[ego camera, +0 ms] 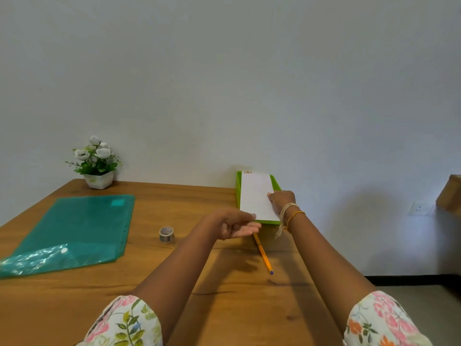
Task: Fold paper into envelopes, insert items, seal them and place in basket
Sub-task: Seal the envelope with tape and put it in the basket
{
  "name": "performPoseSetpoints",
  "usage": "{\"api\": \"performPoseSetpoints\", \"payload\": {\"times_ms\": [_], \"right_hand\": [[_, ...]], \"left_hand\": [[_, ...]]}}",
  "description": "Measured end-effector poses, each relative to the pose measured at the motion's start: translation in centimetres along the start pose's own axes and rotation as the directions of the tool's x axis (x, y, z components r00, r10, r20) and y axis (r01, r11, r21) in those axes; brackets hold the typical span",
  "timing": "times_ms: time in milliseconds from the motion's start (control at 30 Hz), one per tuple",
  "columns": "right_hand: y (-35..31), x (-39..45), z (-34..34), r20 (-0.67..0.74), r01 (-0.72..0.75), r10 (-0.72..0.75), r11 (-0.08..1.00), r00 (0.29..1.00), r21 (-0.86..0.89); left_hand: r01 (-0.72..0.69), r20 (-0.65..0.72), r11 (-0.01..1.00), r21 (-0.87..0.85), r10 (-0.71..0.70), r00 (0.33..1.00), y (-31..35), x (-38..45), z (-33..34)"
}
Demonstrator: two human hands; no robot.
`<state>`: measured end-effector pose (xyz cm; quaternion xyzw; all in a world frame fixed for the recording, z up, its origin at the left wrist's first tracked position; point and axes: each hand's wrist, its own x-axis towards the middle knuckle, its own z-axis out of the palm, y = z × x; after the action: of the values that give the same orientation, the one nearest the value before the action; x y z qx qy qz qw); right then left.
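On the far right part of the wooden table (224, 283), against the wall, a green basket (238, 188) held a long white envelope (255, 193) that lay across its top, one end toward the wall and the other toward the person. The right hand (282, 199) was at the envelope's right edge, the fingers curled onto the paper and the thumb on top, gripping it near the nearer half. Thread bands (289, 213) circled that wrist.

The left hand (234, 224) hovered just short of the envelope's near left corner, palm turned upward and inward, fingers loosely extended and holding nothing; the fingertips came close to the paper, though whether they touched it could not be told. Under that hand ran a yellow pencil (263, 253), lying on the table with its blue tip pointing toward the person, its far end hidden by the palm.

Left of the hands stood a small roll of tape (166, 234), well apart from the basket. Further left lay a teal plastic folder (74, 231), flat on the table, and a white pot of artificial flowers (96, 163) sat at the far left corner. Floral sleeves (124, 323) covered both upper arms.
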<state>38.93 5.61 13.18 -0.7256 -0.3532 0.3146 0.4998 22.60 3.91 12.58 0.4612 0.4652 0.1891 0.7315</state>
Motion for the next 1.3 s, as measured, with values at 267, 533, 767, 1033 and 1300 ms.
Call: {"api": "performPoseSetpoints", "payload": {"times_ms": [267,533,767,1033,1300], "right_hand": [[-1.4,4.6,0.6,0.072,-0.107,0.109,0.994,0.991,-0.039],[0.0,8.2,1.8,0.008,-0.001,0.002,0.978,1.0,-0.208],[1.0,8.0,2.1,0.021,0.126,-0.147,0.76,0.989,-0.638],[5.2,3.5,2.4,-0.274,0.271,-0.433,0.838,0.859,-0.475],[11.1,-4.6,4.5,-0.215,0.054,-0.279,0.717,0.936,-0.695]], "left_hand": [[-0.049,-0.026,0.995,-0.083,0.047,0.999,3.6,5.7,0.9],[-0.162,-0.223,0.985,0.063,0.172,0.96,3.7,9.4,0.3],[-0.224,-0.342,0.78,0.585,0.487,0.803,1.9,10.8,0.0],[-0.234,-0.344,0.632,0.738,0.651,0.677,-1.9,9.4,-1.4],[-0.221,-0.314,0.534,0.816,0.73,0.607,-7.7,5.7,-2.9]]}}
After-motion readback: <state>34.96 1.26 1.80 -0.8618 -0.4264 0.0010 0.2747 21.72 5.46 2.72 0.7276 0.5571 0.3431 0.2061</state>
